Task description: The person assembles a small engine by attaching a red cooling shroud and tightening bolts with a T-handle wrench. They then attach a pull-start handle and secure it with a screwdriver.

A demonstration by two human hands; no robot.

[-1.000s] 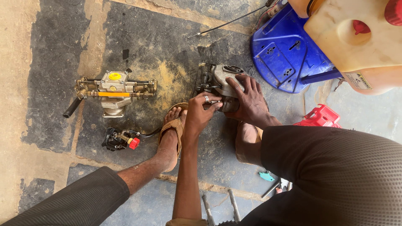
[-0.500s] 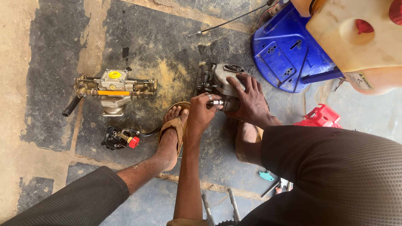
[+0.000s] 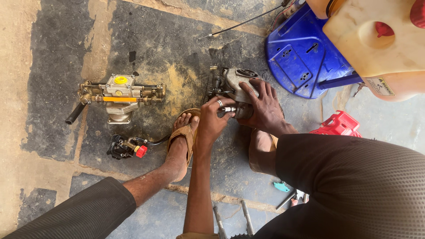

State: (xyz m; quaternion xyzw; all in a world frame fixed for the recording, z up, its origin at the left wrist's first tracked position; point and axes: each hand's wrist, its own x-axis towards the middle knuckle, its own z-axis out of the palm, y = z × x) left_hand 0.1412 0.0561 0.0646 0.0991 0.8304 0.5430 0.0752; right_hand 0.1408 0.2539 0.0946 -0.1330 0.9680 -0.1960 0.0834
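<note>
Setting: informal open-air repair workshop on stained, cracked concrete floor (image 3: 53, 53). Evidence: dismantled brass pump (image 3: 117, 94), small engine (image 3: 232, 86), blue sprayer base (image 3: 301, 57), loose tools (image 3: 283, 194) spread at ground level.

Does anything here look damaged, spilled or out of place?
Yes. Dark stains, possibly oil, cover the floor around the small engine that both hands hold. The brass pump and a small black part with a red cap lie loose beside it.

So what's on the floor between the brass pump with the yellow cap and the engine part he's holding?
In the head view, only bare stained floor separates the brass pump from the engine part; the sandalled foot sits lower.
</note>
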